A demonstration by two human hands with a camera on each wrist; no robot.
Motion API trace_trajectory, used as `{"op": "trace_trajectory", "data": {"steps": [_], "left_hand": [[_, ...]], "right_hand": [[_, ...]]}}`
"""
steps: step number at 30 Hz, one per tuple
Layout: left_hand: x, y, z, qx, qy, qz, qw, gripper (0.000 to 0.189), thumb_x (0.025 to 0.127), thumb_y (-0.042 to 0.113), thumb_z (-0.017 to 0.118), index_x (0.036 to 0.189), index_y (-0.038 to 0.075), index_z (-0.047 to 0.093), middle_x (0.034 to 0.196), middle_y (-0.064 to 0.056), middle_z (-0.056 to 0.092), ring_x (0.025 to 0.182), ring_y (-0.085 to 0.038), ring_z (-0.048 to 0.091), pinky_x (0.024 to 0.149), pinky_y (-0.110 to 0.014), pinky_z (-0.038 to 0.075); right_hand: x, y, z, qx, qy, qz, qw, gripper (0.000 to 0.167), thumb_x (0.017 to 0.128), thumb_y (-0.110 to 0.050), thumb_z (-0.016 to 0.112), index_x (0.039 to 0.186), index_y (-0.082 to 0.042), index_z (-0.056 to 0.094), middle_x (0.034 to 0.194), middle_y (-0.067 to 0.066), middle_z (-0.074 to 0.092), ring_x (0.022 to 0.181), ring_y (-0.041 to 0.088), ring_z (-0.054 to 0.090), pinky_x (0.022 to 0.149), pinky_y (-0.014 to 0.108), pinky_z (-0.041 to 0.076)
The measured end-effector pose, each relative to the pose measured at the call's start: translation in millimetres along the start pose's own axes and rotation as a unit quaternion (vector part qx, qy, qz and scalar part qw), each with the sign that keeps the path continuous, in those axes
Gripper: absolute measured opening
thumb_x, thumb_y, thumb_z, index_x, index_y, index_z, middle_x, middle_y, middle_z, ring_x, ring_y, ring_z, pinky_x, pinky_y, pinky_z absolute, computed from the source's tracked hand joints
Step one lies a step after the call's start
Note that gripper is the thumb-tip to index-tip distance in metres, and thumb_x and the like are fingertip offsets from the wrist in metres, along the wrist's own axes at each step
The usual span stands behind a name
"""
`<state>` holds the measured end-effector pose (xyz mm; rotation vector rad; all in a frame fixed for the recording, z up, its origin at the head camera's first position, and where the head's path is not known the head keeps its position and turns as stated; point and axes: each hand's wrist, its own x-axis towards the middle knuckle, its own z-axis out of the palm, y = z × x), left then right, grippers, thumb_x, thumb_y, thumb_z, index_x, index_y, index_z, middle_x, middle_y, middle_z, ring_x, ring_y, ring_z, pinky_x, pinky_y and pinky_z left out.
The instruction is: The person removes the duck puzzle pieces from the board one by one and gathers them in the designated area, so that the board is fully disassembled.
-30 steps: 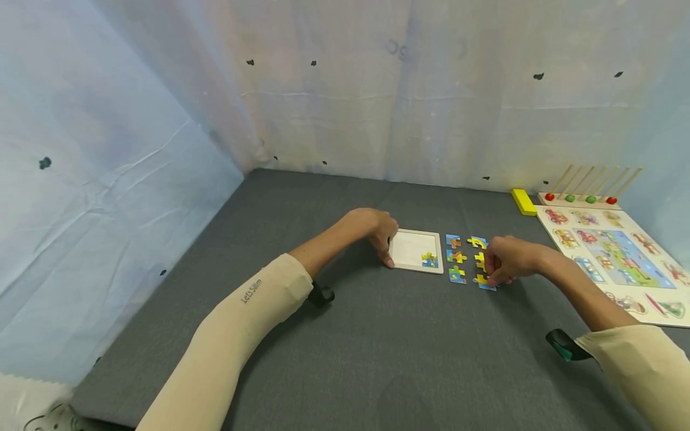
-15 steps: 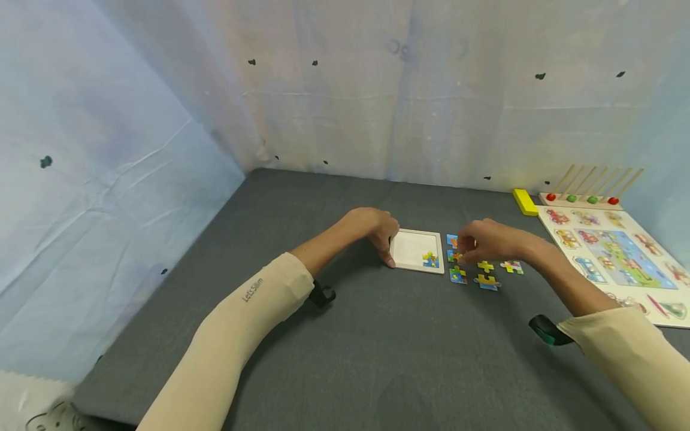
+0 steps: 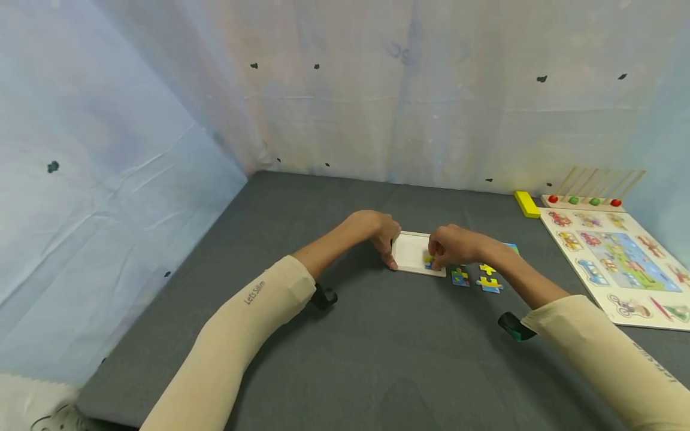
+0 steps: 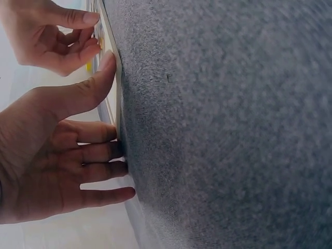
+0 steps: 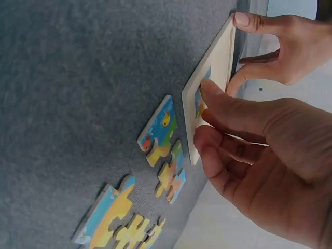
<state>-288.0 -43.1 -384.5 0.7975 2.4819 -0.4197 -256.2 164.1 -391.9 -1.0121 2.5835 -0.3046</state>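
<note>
My left hand (image 3: pixel 381 235) grips the left end of a shallow wooden puzzle tray (image 3: pixel 409 248). Its thumb (image 4: pixel 101 78) lies at the near edge, while the other fingers (image 4: pixel 98 151) spread along the left side. Over the tray's right end, my right hand (image 3: pixel 458 245) pinches a blue and yellow puzzle piece (image 5: pixel 199 102) between thumb and fingertips, low against the tray floor. The fingers cover most of that piece. Right of the tray lie loose jigsaw pieces, including a blue-green one (image 3: pixel 460 277) and a yellow-blue one (image 3: pixel 489 284); my right hand and forearm hide others.
A large picture board (image 3: pixel 620 257) lies at the table's right side. Behind it stands a wooden peg rack (image 3: pixel 584 202) with red and green beads, beside a yellow block (image 3: pixel 526 204). Grey cloth (image 3: pixel 350 353) covers the table, and a pale sheet hangs behind.
My right hand has moved left from the loose pieces, across the nearer column, to the tray's right end. My left hand has kept its grip on the tray.
</note>
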Motion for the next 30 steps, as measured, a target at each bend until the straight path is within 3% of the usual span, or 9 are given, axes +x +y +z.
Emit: {"op": "trace_trajectory", "data": {"steps": [6,11,13,18,23,27,30], "left_hand": [[4.3,2.1,2.7,0.0,0.002,0.001,1.0,0.064,0.08,0.074,0.077,0.106,0.017,0.062,0.101,0.006,0.053,0.093,-0.011,0.048,0.082,-0.028,0.046],[6.0,2.2,1.9,0.004,-0.001,-0.006,1.0,0.068,0.08,0.075,0.076,0.112,0.016,0.063,0.103,0.006,0.054,0.094,-0.012,0.049,0.084,-0.029,0.047],[6.0,1.9,1.3,0.012,-0.006,-0.003,0.9999,0.071,0.081,0.076,0.075,0.116,0.015,0.063,0.106,0.005,0.055,0.096,-0.011,0.049,0.087,-0.03,0.047],[4.6,1.5,0.2,0.014,-0.014,0.005,0.9998,0.078,0.081,0.078,0.072,0.126,0.015,0.062,0.117,0.004,0.06,0.102,-0.012,0.05,0.095,-0.033,0.049],[2.1,0.8,-1.3,0.005,-0.02,-0.007,0.9998,0.08,0.081,0.077,0.073,0.13,0.015,0.063,0.124,0.001,0.063,0.105,-0.013,0.055,0.097,-0.034,0.051],[0.5,0.0,-2.2,0.009,-0.036,-0.014,0.9992,0.085,0.082,0.078,0.071,0.138,0.015,0.061,0.138,-0.003,0.063,0.121,-0.016,0.06,0.106,-0.037,0.051],[-0.6,-0.4,-2.8,0.011,-0.041,-0.015,0.999,0.09,0.083,0.078,0.07,0.145,0.015,0.057,0.147,-0.006,0.058,0.132,-0.02,0.056,0.112,-0.04,0.048]], "right_hand": [[-1.2,4.1,5.7,0.018,0.025,-0.007,0.9995,0.026,0.088,-0.009,0.084,0.096,0.001,0.062,0.086,0.009,0.062,0.074,0.016,0.052,0.069,0.031,0.045],[-9.0,6.3,6.7,0.035,0.081,-0.042,0.9953,0.025,0.088,-0.005,0.082,0.092,-0.004,0.058,0.081,0.006,0.058,0.072,0.015,0.049,0.067,0.031,0.043],[-16.6,6.9,4.8,0.046,0.102,-0.049,0.9925,0.022,0.089,-0.004,0.081,0.093,-0.005,0.059,0.081,0.005,0.059,0.071,0.015,0.051,0.066,0.03,0.044],[-51.2,19.7,-7.4,0.077,0.127,-0.018,0.9888,0.016,0.092,-0.003,0.077,0.096,-0.005,0.062,0.081,0.003,0.063,0.07,0.012,0.054,0.064,0.026,0.048],[-89.1,48.8,-14.2,0.107,0.074,0.031,0.991,0.012,0.095,-0.003,0.074,0.099,-0.003,0.062,0.079,0.004,0.063,0.065,0.009,0.055,0.062,0.026,0.05],[-110.7,76.3,-5.2,0.14,0.02,0.057,0.9883,0.013,0.096,-0.006,0.073,0.1,0.0,0.062,0.079,0.003,0.061,0.064,0.007,0.054,0.061,0.026,0.049],[-118.8,91.2,5.2,0.154,0.0,0.076,0.9852,0.015,0.097,-0.008,0.072,0.101,0.001,0.06,0.079,0.001,0.06,0.064,0.006,0.053,0.06,0.025,0.047]]}}
